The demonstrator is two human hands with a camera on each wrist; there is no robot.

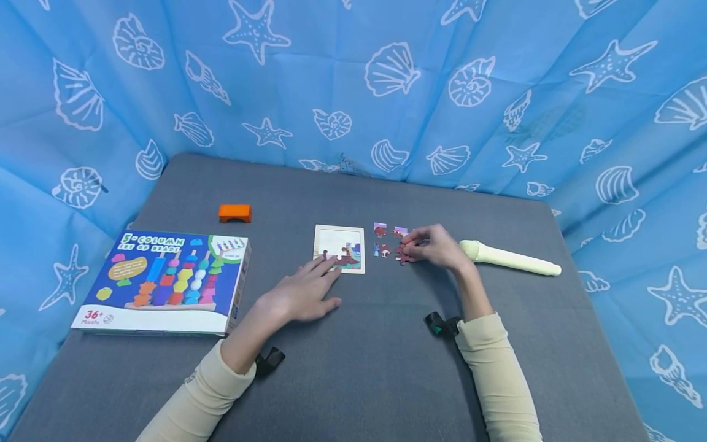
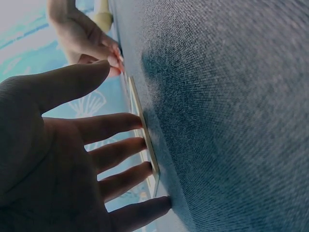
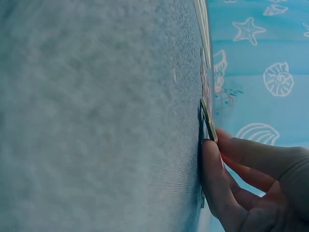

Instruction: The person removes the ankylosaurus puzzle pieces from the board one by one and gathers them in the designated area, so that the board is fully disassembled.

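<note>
one puzzle piece [image 3: 208,122] pinched by right fingers [image 3: 263,157]; left fingers [image 2: 118,153] straight; touching puzzle tray [image 1: 363,247]

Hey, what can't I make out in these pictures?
Head view: the board's near left corner, behind the left grip.
Head view: part of the held piece, covered by the right grip.
Right wrist view: that piece's picture, seen edge-on.
Head view: the box's oval print, too small.
</note>
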